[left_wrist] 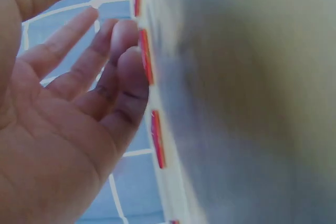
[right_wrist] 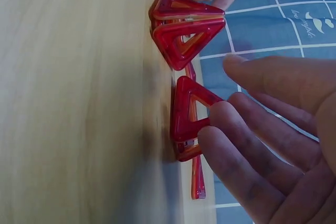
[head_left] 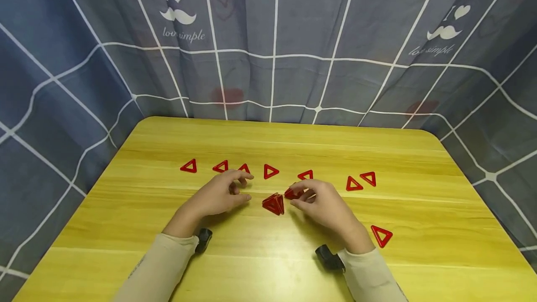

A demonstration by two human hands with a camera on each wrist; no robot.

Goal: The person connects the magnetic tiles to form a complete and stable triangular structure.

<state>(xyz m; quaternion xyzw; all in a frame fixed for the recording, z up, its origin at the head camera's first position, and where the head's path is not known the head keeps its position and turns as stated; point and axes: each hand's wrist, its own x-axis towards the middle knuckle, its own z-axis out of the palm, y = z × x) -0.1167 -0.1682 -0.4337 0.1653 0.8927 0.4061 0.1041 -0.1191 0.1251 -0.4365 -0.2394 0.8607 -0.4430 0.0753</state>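
A small pyramid (head_left: pixel 273 204) of red triangular frame tiles stands on the table between the hands; the right wrist view shows its tilted faces meeting at a point. Just right of it is a second group of red triangle tiles (right_wrist: pixel 184 114), partly raised. The right hand (head_left: pixel 320 204) is at this group, its fingertips (right_wrist: pixel 215 135) right at the tiles' edge and its thumb held apart from them. To the left of the pyramid, the left hand (head_left: pixel 220 194) hovers with loosely bent fingers and nothing between them, partly covering a flat red triangle (head_left: pixel 244 168) behind it.
Several flat red triangles lie in a loose row behind the hands, among them one at far left (head_left: pixel 189 166) and one at right (head_left: pixel 368 178). Another triangle (head_left: pixel 381 236) lies near the right forearm. A grey checked curtain (head_left: pixel 247 78) surrounds the wooden table (head_left: pixel 260 264).
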